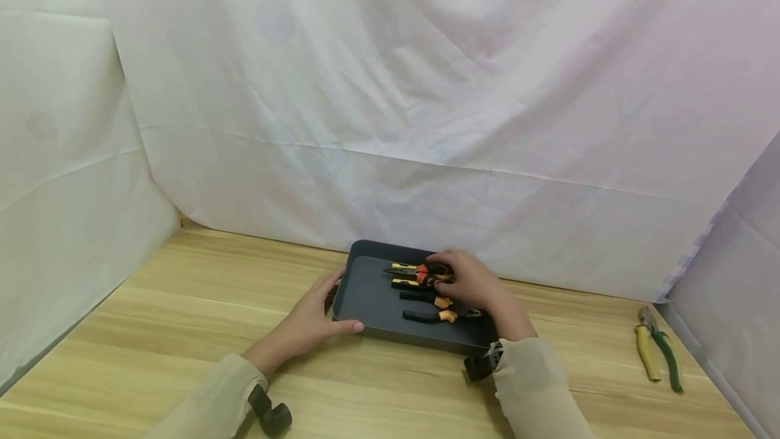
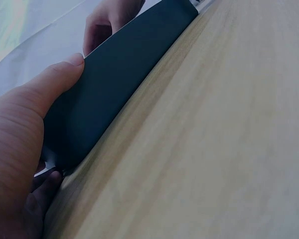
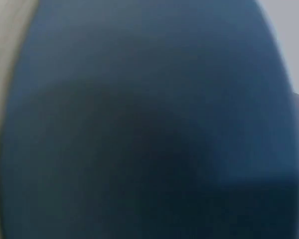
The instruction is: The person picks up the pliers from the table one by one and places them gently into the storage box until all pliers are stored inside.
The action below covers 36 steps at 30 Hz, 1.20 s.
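Note:
A dark grey tray (image 1: 372, 290) sits on the wooden table by the back curtain. My left hand (image 1: 311, 317) grips its front left corner; in the left wrist view the thumb lies on the rim and fingertips show low at the corner. My right hand (image 1: 472, 283) reaches into the tray and holds needle-nose pliers (image 1: 402, 272), whose tip points left. Black-and-yellow handles with red parts (image 1: 405, 283) lie right against them, partly hidden by the hand. Nearer the front rest pliers with black-and-orange handles (image 1: 426, 317), their head to the right. The right wrist view is mostly blurred tray.
Pliers with one yellow and one green handle (image 1: 657, 347) lie on the table (image 1: 183, 330) at the far right. White curtains (image 1: 378, 87) hang behind and at both sides. A black camera is worn on each wrist.

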Motion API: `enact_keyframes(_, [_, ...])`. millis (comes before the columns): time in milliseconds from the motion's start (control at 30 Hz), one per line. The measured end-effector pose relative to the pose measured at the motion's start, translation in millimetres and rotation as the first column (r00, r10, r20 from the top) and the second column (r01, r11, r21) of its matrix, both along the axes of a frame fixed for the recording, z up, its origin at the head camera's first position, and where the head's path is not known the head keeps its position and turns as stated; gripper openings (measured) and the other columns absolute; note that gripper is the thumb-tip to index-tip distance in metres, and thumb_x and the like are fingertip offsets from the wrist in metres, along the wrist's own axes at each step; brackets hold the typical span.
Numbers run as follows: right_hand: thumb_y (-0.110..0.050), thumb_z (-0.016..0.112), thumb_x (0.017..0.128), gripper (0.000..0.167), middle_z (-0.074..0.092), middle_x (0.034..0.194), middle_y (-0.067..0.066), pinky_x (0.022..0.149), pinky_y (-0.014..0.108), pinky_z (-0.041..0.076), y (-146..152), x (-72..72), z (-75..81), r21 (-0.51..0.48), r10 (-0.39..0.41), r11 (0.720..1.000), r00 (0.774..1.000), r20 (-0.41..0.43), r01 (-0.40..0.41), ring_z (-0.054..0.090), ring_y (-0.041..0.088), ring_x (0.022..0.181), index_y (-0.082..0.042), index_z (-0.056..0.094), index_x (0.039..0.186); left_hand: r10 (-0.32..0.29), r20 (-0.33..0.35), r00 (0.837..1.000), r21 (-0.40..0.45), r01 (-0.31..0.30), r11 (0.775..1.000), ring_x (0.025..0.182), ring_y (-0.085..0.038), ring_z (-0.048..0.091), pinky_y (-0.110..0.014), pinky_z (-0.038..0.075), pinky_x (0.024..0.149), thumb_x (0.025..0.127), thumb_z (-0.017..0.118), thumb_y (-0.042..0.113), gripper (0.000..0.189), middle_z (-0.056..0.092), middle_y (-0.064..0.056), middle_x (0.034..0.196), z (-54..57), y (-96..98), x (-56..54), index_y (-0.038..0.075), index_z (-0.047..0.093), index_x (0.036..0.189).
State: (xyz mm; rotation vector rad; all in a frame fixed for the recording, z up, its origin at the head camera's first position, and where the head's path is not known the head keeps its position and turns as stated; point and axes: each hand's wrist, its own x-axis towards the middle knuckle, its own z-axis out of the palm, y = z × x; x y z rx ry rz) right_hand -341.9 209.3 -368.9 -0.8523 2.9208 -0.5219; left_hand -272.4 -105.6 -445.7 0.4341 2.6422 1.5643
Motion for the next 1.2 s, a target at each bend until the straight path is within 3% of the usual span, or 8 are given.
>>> enact_keyframes(200, [-0.015,0.073,0.094,0.05,0.058,0.144,0.015,0.107,0.058,0.049,9,13.1,15.8,-0.022,-0.03,0.999,1.0,-0.005,0.03,0.054,0.038,0.133,-0.007,0.058,0.141,0.001,-0.005,1.0,0.004,-0.001,1.0,0.148,-0.037,0.039,-0.052,0.037,0.12,0.076,0.088,0.044,0.112,0.029,-0.017,0.165,-1.9,0.3,-0.5,0.012,0.024,0.162])
enact_keyframes(467, [-0.018,0.074,0.093,0.05,0.058,0.143,0.018,0.104,0.061,0.049,30,33.4,32.5,-0.061,-0.122,0.991,0.986,-0.117,0.116,0.054,0.042,0.133,-0.008,0.06,0.139,-0.015,0.009,1.0,0.013,0.015,1.0,0.147,-0.037,0.041,-0.051,0.038,0.12,0.076,0.088,0.046,0.113,0.029,-0.017,0.165,-5.1,4.1,-2.6,0.012,0.023,0.162])
enact_keyframes(733, [-0.023,0.072,0.094,0.047,0.058,0.142,0.019,0.102,0.062,0.049,52,47.9,44.9,-0.068,-0.198,0.979,0.968,-0.151,0.19,0.054,0.042,0.132,-0.009,0.061,0.138,-0.018,-0.003,1.0,-0.007,0.018,1.0,0.148,-0.038,0.039,-0.054,0.036,0.12,0.076,0.086,0.05,0.113,0.029,-0.017,0.165,-6.5,4.0,-2.7,0.013,0.023,0.162])
enact_keyframes(1200, [-0.036,0.069,0.097,0.056,0.054,0.14,0.03,0.094,0.067,0.049,109,87.5,61.5,-0.043,-0.395,0.918,0.897,-0.2,0.395,0.053,0.052,0.126,-0.001,0.057,0.139,-0.014,-0.012,1.0,-0.037,0.013,0.999,0.146,-0.04,0.041,-0.056,0.037,0.119,0.077,0.085,0.053,0.113,0.029,-0.018,0.165,-8.1,2.4,-4.1,0.013,0.023,0.162])
